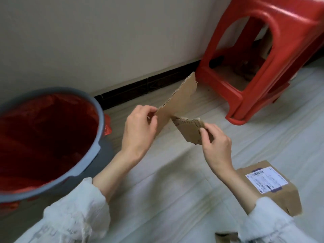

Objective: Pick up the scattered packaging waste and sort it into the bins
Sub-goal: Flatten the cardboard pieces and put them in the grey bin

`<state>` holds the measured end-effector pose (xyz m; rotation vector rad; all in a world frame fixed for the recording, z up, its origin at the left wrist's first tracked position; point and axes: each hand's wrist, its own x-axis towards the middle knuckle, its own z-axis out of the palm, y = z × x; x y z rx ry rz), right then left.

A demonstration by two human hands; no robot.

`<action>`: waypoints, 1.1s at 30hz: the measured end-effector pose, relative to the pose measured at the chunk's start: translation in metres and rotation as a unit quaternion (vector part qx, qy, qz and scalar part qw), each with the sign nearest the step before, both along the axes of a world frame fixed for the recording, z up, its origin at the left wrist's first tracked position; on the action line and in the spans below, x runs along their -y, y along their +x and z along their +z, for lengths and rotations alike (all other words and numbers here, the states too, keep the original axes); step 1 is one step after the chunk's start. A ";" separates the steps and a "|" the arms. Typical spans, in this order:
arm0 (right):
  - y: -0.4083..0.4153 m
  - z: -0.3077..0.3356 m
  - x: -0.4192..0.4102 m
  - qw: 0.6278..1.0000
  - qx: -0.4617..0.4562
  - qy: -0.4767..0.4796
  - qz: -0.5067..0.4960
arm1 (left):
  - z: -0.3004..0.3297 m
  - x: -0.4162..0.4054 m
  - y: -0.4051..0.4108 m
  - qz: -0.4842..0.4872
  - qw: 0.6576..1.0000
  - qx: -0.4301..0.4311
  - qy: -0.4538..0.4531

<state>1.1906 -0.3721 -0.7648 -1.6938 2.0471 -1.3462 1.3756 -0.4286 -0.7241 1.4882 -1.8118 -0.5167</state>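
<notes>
2 hands hold torn cardboard up beside the lined bin.

The left hand (140, 127) pinches the larger cardboard piece (177, 102); the right hand (215, 142) pinches the smaller piece (190, 130). The pieces meet at 1 corner, likely so they fit the grey bin (98, 120) with its red liner, at 9 o'clock. I count 1 bin, 1 labelled box (268, 186) at 4 o'clock on the floor, 1 scrap (226, 237) at 6, 1 red stool (263, 67) at 1.

Pale floor (175, 199), grey bin (98, 137), red stool (263, 76), labelled box (273, 192)
</notes>
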 end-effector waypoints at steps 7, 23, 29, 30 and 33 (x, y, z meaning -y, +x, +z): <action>0.074 0.097 0.053 0.980 0.098 -0.106 0.137 | 0.097 0.003 0.093 0.129 0.982 -0.034 -0.131; 0.228 0.085 0.070 0.885 -0.127 0.054 0.444 | 0.060 -0.043 0.244 0.229 0.950 0.209 0.047; 0.208 0.071 0.058 0.827 -0.263 0.090 0.489 | 0.031 -0.041 0.249 0.105 0.968 0.206 0.100; 0.203 0.068 0.055 0.819 -0.271 0.087 0.498 | 0.025 -0.043 0.251 0.091 0.971 0.201 0.096; 0.193 0.060 0.050 0.780 -0.314 0.080 0.535 | 0.011 -0.053 0.250 0.064 0.979 0.181 0.065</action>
